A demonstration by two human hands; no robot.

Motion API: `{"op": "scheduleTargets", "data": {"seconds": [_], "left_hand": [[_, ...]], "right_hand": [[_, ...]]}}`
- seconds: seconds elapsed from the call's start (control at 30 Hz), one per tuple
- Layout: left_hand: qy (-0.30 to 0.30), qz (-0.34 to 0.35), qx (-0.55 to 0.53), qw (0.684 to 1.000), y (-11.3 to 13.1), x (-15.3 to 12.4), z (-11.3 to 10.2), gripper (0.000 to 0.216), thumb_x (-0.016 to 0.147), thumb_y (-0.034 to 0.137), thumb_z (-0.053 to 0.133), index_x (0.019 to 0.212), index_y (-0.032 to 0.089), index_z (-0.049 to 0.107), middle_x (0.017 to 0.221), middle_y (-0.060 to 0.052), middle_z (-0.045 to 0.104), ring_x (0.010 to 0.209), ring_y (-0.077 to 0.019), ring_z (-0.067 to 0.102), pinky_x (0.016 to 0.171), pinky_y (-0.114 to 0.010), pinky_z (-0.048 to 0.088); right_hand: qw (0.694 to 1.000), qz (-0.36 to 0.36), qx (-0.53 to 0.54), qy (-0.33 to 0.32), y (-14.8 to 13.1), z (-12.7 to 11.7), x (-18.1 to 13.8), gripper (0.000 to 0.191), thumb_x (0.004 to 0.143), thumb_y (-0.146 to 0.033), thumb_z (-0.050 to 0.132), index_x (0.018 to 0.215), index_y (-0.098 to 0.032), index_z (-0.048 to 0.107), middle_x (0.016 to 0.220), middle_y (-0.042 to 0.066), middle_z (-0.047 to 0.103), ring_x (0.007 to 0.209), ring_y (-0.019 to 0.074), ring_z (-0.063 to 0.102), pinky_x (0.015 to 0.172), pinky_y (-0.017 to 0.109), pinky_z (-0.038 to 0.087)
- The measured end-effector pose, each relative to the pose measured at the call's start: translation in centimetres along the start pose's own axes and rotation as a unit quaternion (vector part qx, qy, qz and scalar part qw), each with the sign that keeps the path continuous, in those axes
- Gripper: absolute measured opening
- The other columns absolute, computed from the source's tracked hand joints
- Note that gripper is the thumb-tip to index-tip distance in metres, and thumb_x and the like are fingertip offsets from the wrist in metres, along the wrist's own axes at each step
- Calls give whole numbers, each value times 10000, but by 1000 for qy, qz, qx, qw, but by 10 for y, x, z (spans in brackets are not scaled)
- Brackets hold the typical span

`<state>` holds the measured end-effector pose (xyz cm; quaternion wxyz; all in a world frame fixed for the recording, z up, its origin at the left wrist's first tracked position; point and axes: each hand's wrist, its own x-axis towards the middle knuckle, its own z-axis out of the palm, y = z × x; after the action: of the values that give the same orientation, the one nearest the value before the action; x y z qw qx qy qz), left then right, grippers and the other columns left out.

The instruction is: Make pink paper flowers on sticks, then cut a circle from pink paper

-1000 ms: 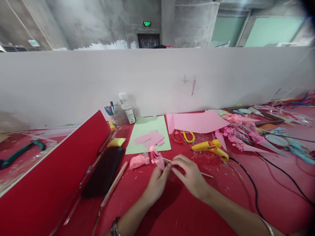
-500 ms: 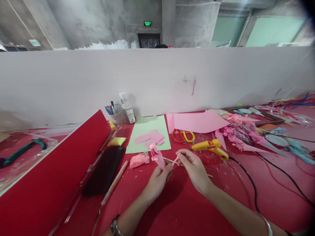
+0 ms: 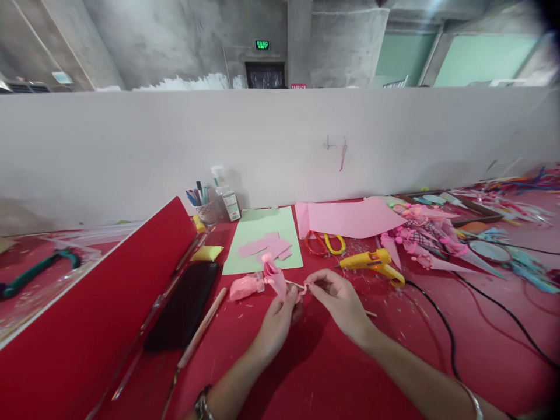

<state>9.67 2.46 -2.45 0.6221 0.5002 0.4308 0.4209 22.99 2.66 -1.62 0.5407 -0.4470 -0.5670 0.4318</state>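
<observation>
From the head view, at the far side of the red table [image 3: 394,361] a clear cup [image 3: 205,213] stands by the white partition, with coloured markers [image 3: 198,192] upright in it; a small bottle [image 3: 226,197] stands just to its right. Nearer, the left hand [image 3: 276,319] is curled closed around the lower end of a pink paper roll [image 3: 273,275], which rises tilted to the far left above its fingers. The right hand [image 3: 340,298], just to the right, pinches thumb and forefinger on a thin pink strip [image 3: 303,287] running to the roll. A yellow glue gun [image 3: 371,261] lies beyond the right hand.
</observation>
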Motion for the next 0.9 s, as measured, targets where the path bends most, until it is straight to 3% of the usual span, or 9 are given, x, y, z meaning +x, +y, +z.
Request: {"op": "scheduleTargets", "data": {"seconds": [0.2,0.3,0.4,0.5,0.6,0.8,0.9], "left_hand": [[-23,12,3,1000,-5,3,-2,389,711,527,498,619,174,360,514,83,256,470,-62,199,448,-213,164],[-31,17,7,999,-4,4,-3,324,730,475,501,702,165,410,511,88,261,458,-62,200,436,-211,158],[-29,20,8,999,-2,5,-2,297,732,450,502,746,162,430,499,91,265,445,-64,205,426,-211,153],[-21,20,15,999,-1,5,-1,302,736,460,490,711,166,422,490,89,276,445,-67,206,429,-213,159],[-9,12,24,1000,-2,4,0,369,743,513,447,617,177,362,488,81,283,448,-66,211,435,-217,160],[-23,12,22,999,-8,3,-3,378,739,506,467,607,184,322,523,80,246,472,-66,192,446,-212,168],[-21,17,41,999,-9,4,-4,329,743,458,485,633,179,349,534,77,254,482,-68,206,454,-209,184]], "right_hand": [[999,-19,-18,-23,-1,1,-2,220,772,-203,512,978,-182,586,840,37,600,780,141,583,710,250,477],[999,-27,-38,-22,-3,0,-2,180,778,-195,501,908,-178,624,865,51,622,794,152,595,720,260,475],[1000,0,-5,-4,-3,0,-2,97,765,-222,529,806,-166,596,745,34,638,693,149,611,660,256,487],[1000,6,-11,4,-3,-1,-2,94,763,-248,537,739,-163,571,633,4,603,564,121,573,560,226,467],[998,-21,-67,3,-5,-1,-2,132,772,-253,528,781,-165,627,686,13,588,519,94,518,497,203,428],[996,-48,-70,1,-2,0,-1,226,784,-238,495,959,-199,632,938,61,565,869,156,560,699,229,479],[998,-43,-50,-3,0,0,0,213,782,-247,497,934,-195,636,973,65,580,901,166,565,758,256,480]]}}
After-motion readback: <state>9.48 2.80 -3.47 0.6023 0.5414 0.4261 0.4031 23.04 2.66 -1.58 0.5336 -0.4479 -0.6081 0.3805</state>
